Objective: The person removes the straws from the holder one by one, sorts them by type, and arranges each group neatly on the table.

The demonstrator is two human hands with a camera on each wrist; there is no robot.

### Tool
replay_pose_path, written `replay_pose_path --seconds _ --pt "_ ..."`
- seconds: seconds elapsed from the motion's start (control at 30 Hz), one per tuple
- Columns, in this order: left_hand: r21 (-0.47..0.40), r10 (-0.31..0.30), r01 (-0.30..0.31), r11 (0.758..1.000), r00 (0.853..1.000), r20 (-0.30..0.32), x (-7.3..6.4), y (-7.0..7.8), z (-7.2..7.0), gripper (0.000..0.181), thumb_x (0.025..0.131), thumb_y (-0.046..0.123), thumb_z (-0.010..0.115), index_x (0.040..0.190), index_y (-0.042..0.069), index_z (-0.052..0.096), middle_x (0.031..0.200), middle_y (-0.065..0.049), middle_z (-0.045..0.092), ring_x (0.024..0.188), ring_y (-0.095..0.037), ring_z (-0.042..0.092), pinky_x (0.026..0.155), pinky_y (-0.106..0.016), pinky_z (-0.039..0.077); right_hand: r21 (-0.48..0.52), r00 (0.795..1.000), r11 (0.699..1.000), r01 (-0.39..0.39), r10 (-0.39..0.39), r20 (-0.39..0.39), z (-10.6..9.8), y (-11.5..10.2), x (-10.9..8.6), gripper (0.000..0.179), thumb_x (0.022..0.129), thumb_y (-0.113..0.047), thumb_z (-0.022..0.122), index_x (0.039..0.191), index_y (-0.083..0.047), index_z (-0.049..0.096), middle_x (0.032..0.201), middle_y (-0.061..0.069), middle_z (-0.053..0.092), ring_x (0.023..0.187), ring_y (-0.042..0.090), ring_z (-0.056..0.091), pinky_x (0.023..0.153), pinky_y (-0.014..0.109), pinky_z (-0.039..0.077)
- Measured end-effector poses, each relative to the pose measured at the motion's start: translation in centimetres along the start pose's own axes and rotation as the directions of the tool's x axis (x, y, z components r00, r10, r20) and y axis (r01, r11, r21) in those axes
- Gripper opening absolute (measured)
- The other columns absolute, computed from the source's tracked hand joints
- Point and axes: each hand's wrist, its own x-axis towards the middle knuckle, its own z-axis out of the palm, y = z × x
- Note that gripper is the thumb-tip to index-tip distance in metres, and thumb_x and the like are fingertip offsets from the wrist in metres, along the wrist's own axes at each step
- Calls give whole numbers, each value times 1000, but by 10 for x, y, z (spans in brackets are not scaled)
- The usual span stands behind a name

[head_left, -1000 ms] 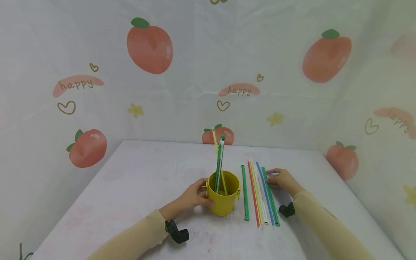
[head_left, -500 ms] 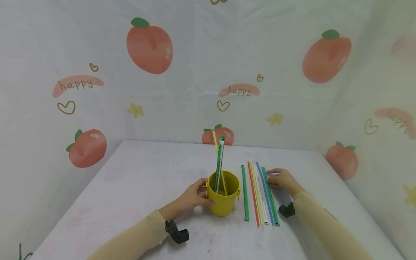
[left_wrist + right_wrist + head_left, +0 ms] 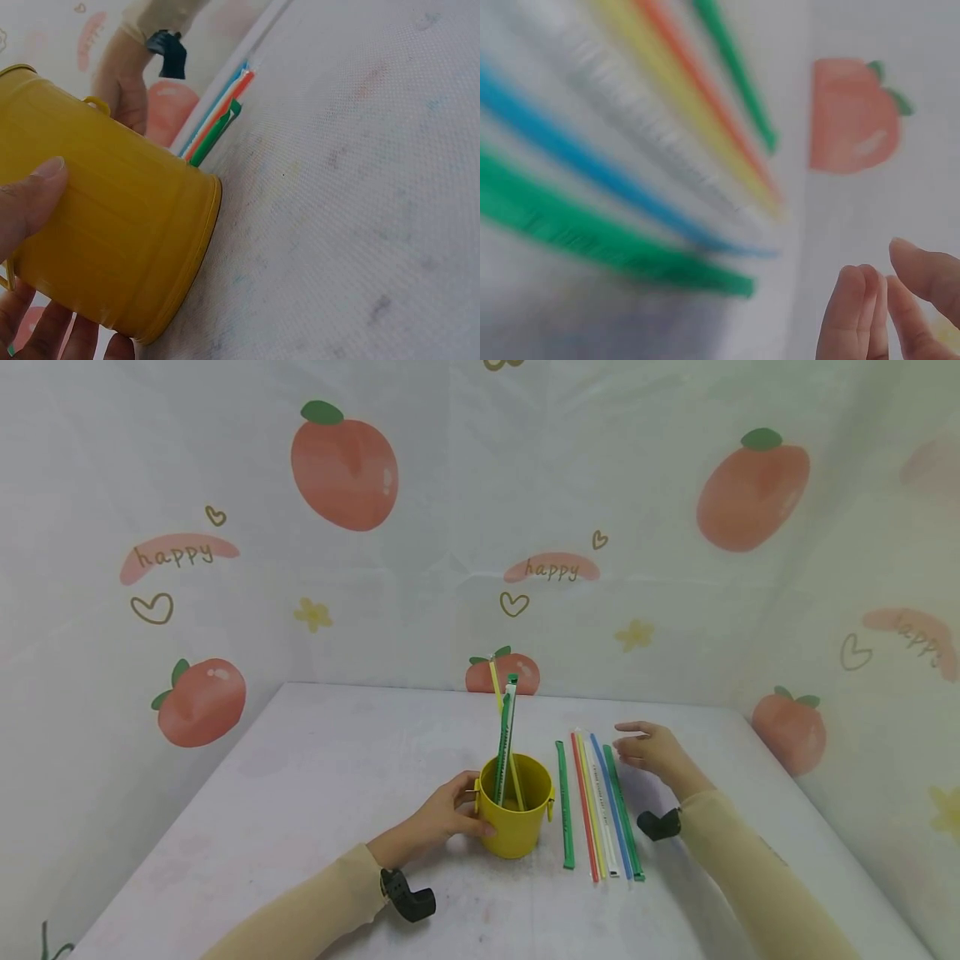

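My left hand point(image 3: 442, 814) holds a small yellow bucket point(image 3: 512, 835) by its left side. In the left wrist view the thumb lies on one side of the bucket point(image 3: 112, 217) and the fingers are on the other. Several straws point(image 3: 504, 743), green, white and yellow, lean upright inside it. My right hand point(image 3: 656, 756) hovers beside the far end of a green wrapped straw point(image 3: 624, 814), thumb and fingers apart with nothing between them. Left of that straw lie a blue straw point(image 3: 611, 802), a white-wrapped straw point(image 3: 602, 814), a yellow straw point(image 3: 592, 810) and a red straw point(image 3: 585, 810).
Another green straw point(image 3: 566, 810) lies between the bucket and the row. The white table point(image 3: 360, 743) extends around them, with its far edge against a fruit-printed backdrop point(image 3: 420, 527).
My right hand has lifted off the rightmost green straw and moved slightly away from me, its fingers spreading a little. The left hand, bucket and straws stay where they were.
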Motion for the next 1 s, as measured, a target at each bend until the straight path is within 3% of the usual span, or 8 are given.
replay_pose_path --seconds 0.2,0.43,0.57,0.87,1.0 --pt "7 2 -2 1000 1000 2 0 1 0 69 70 16 80 129 14 45 131 -3 48 125 -26 42 105 -48 31 169 983 973 154 -168 73 1 -23 -10 53 91 -11 58 136 5 36 115 22 54 92 11 61 84 27 51" --pt "15 -3 3 1000 1000 3 0 0 -1 68 70 18 81 129 14 45 132 -3 47 125 -26 41 105 -48 32 259 946 926 273 -307 104 14 -50 -26 52 89 -14 61 133 3 40 106 7 56 100 15 58 86 27 49" --pt "11 -18 18 1000 1000 -4 0 0 0 68 70 18 81 128 15 45 131 -3 47 126 -26 41 105 -47 32 312 920 893 326 -375 112 24 -61 -37 49 90 -14 61 132 1 41 109 6 55 100 13 59 87 25 48" --pt "23 -21 21 1000 1000 -20 0 0 1 67 70 19 81 127 16 46 132 -2 48 127 -27 40 105 -50 31 449 885 814 368 -455 100 53 -76 -51 42 87 -11 63 127 -5 50 112 10 55 103 18 60 87 28 49" --pt "22 -20 20 1000 1000 -17 1 -1 1 67 70 18 81 127 16 46 132 -2 48 126 -27 41 105 -49 31 480 873 794 374 -476 105 66 -79 -56 39 87 -9 62 125 -6 51 111 12 55 103 19 60 87 30 49"
